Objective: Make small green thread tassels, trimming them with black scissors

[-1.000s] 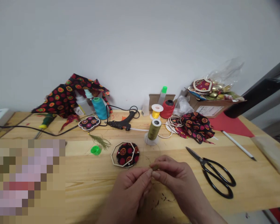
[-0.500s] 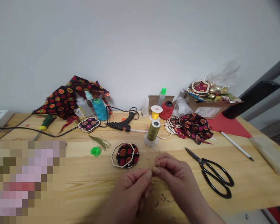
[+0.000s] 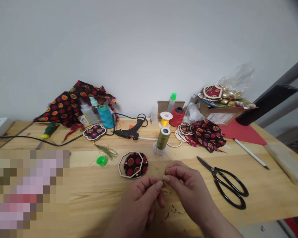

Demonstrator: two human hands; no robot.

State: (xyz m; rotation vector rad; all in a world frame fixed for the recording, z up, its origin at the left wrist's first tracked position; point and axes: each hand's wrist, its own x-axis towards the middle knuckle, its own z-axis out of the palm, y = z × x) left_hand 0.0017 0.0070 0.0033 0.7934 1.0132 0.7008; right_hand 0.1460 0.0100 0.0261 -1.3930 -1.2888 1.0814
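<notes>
My left hand (image 3: pixel 145 195) and my right hand (image 3: pixel 183 185) meet fingertip to fingertip above the front of the table, both pinching a thin olive thread (image 3: pixel 159 169). The thread loops back toward an olive thread spool (image 3: pixel 163 138), which stands tilted on a white base just beyond my fingers. Left of the hands lies an octagonal wooden frame (image 3: pixel 119 168), partly over a round piece covered in dark patterned fabric (image 3: pixel 144 167). Black-handled scissors (image 3: pixel 215 172) rest to the right of my right hand, blades partly hidden in each other.
Behind are a black glue gun (image 3: pixel 130 132), a turquoise thread cone (image 3: pixel 106 116), a yellow spool (image 3: pixel 165 121) and a red cone (image 3: pixel 177 117). A green cap (image 3: pixel 101 161) and an olive tassel (image 3: pixel 108 152) lie left. A white pencil (image 3: pixel 250 153) and cardboard box (image 3: pixel 221 115) are right.
The fingers of my left hand have shifted slightly, with the lower ones loosening outward. Both hands stay together at the thread; the objects on the table have not moved.
</notes>
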